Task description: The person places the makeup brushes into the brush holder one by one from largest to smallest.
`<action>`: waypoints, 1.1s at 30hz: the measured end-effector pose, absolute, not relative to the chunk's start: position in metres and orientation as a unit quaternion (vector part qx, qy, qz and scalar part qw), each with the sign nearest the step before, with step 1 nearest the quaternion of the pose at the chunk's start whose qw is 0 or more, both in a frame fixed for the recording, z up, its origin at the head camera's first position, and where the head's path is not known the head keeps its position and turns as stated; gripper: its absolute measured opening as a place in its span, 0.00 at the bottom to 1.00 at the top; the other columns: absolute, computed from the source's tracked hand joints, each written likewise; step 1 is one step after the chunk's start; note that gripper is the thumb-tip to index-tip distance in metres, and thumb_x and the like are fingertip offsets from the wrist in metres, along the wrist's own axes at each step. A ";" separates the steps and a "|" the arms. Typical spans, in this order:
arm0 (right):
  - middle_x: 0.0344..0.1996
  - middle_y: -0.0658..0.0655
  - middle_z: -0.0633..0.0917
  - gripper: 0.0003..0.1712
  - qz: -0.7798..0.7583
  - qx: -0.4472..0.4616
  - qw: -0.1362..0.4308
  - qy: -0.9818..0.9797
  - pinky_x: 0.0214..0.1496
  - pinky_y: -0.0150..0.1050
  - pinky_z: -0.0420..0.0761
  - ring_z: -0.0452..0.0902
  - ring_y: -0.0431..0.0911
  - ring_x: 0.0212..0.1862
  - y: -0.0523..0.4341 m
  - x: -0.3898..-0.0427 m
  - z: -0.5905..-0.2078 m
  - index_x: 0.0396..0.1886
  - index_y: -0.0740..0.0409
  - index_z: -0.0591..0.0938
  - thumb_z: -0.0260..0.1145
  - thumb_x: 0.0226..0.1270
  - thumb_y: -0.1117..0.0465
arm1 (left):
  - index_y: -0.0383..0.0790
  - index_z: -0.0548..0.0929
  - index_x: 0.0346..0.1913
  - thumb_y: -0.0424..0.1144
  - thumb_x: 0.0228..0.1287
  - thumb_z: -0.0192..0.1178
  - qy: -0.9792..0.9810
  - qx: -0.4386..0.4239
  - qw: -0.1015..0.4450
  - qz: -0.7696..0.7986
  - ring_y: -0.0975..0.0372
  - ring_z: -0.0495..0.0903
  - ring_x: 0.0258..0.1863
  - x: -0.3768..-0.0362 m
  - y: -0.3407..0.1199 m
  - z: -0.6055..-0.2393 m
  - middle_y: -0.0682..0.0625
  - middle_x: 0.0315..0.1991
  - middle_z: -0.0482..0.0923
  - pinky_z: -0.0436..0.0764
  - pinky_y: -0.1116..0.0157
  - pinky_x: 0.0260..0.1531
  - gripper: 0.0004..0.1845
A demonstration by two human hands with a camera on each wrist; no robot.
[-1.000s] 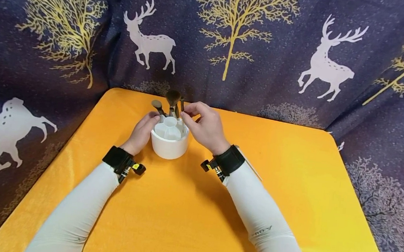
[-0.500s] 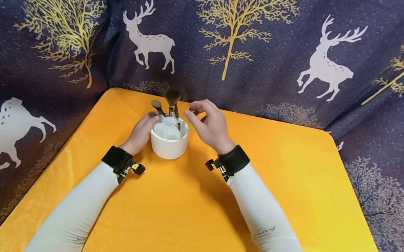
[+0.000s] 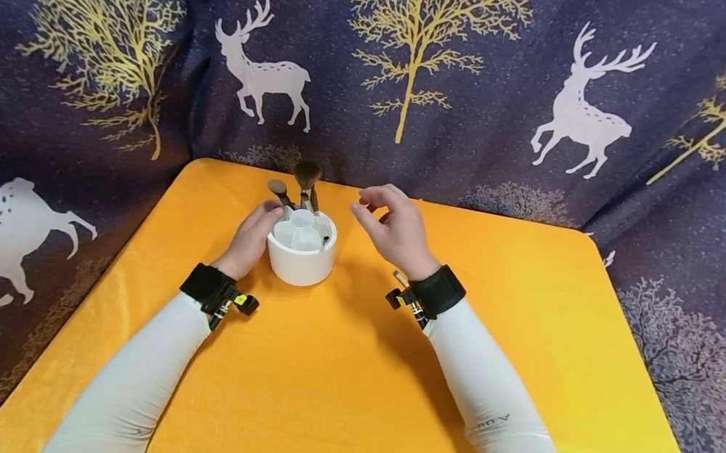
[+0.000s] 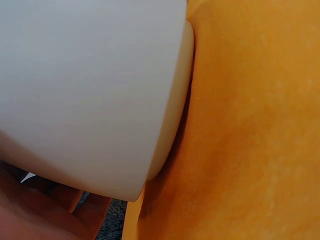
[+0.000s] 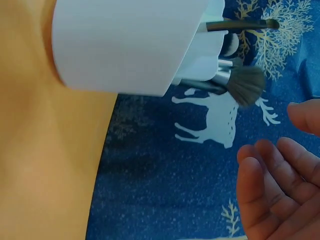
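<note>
A white round brush holder (image 3: 299,268) with divided compartments stands upright on the table. My left hand (image 3: 250,239) grips its left side, thumb at the rim; in the left wrist view, fingers (image 4: 60,205) lie along the white wall. Toward the back of the holder rise a fluffy dark makeup brush (image 3: 307,172) and a flatter-headed makeup brush (image 3: 278,187). A slim makeup brush (image 5: 242,24) leans in the right-hand compartment. Right of the holder, apart from it, my right hand (image 3: 402,230) hovers with loosely bent fingers and holds nothing.
An orange cloth covers the table (image 3: 322,383). Behind it hangs a dark blue curtain (image 3: 465,120) with deer and trees. A thin pale stick-like item (image 3: 400,278) shows beside my right wrist, mostly hidden by it.
My right hand has let go of the slim makeup brush, which has tipped down in its compartment, and has moved right, away from the holder. The left hand has stayed on the holder.
</note>
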State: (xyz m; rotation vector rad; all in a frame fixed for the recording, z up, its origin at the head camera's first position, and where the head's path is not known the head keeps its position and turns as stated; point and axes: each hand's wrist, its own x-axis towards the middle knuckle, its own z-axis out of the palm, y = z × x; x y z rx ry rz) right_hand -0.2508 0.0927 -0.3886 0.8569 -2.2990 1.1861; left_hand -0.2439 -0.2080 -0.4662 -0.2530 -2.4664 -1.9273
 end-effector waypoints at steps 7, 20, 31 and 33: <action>0.44 0.55 0.87 0.14 0.423 0.267 0.185 -0.846 0.39 0.40 0.81 0.82 0.51 0.43 0.115 -0.249 -0.391 0.58 0.58 0.89 0.75 0.81 0.56 | 0.32 0.66 0.66 0.55 0.91 0.41 -0.785 -0.079 0.005 -0.615 0.45 0.67 0.69 -0.244 -0.209 -0.465 0.33 0.67 0.68 0.60 0.46 0.77 0.26; 0.44 0.54 0.87 0.14 0.394 0.247 0.182 -0.866 0.41 0.40 0.81 0.84 0.47 0.45 0.150 -0.245 -0.404 0.59 0.57 0.89 0.75 0.80 0.57 | 0.31 0.67 0.67 0.54 0.91 0.40 -0.782 -0.077 0.005 -0.619 0.44 0.66 0.71 -0.245 -0.206 -0.467 0.32 0.70 0.68 0.58 0.45 0.80 0.27; 0.45 0.56 0.88 0.15 0.366 0.236 0.173 -0.883 0.41 0.43 0.82 0.85 0.53 0.45 0.172 -0.239 -0.412 0.59 0.57 0.89 0.74 0.81 0.57 | 0.32 0.67 0.68 0.54 0.91 0.41 -0.781 -0.076 0.005 -0.620 0.44 0.66 0.71 -0.245 -0.206 -0.467 0.32 0.69 0.68 0.59 0.46 0.79 0.26; 0.46 0.56 0.88 0.15 0.363 0.231 0.169 -0.887 0.41 0.44 0.82 0.85 0.55 0.45 0.176 -0.238 -0.412 0.60 0.57 0.89 0.75 0.80 0.56 | 0.32 0.67 0.69 0.54 0.91 0.41 -0.780 -0.075 0.002 -0.621 0.44 0.66 0.71 -0.245 -0.206 -0.467 0.32 0.70 0.68 0.58 0.45 0.80 0.27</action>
